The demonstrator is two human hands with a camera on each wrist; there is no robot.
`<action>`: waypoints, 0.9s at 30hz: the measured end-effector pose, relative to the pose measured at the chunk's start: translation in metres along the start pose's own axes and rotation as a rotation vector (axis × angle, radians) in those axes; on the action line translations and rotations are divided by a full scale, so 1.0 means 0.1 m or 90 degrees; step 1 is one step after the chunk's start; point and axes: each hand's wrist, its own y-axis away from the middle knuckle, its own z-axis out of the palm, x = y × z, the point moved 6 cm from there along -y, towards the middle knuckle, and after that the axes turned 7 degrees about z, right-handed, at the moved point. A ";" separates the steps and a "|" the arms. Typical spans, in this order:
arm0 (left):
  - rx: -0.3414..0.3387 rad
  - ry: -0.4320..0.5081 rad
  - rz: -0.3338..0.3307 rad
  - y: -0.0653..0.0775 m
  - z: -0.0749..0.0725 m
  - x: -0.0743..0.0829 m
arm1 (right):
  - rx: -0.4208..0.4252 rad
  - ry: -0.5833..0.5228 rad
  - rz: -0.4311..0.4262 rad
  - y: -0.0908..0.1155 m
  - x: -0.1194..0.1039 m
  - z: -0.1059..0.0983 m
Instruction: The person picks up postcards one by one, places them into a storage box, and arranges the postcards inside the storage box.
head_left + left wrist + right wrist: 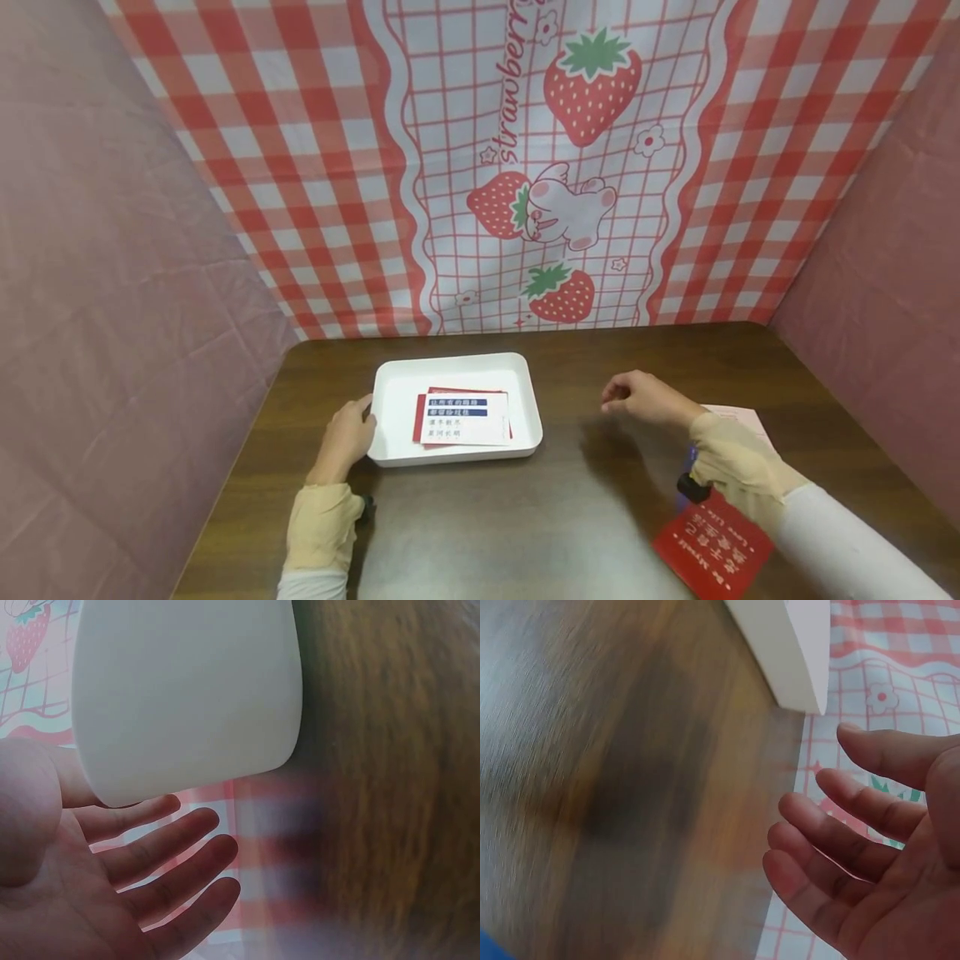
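The white tray (395, 408) stood on the brown table (480, 533), left of the middle, its long axis running from left to right. In it lay a small pile: a white card (480, 425) on top, with red cards (418, 421) showing at its edges. The white card lay flat, its long side nearly parallel to the tray's, its dark blue bands towards the back and its characters upright to the wearer. The red beneath jutted out mostly at the left and the back, slightly turned

The left hand (348, 437) touched the tray's left side; in the left wrist view four fingers were spread fairly straight, and another part of the hand passed behind the tray's corner. The right hand (641, 396) hung right of the tray, well apart from it, loosely curved and holding nothing, with a gap between thumb and fingers

Under and beside the right forearm lay a red card with white lettering (712, 550), its lines aslant, a pale pink item (738, 414) and something blue (684, 492); the arm hid too much to tell their long axes
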 end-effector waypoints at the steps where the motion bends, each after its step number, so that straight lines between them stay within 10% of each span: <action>1: -0.003 0.001 -0.003 0.00 0.00 0.00 | -0.001 0.009 0.000 0.01 0.02 -0.01; 27: 0.004 -0.001 -0.001 0.00 0.00 0.00 | 0.045 0.121 0.028 0.22 0.44 -0.25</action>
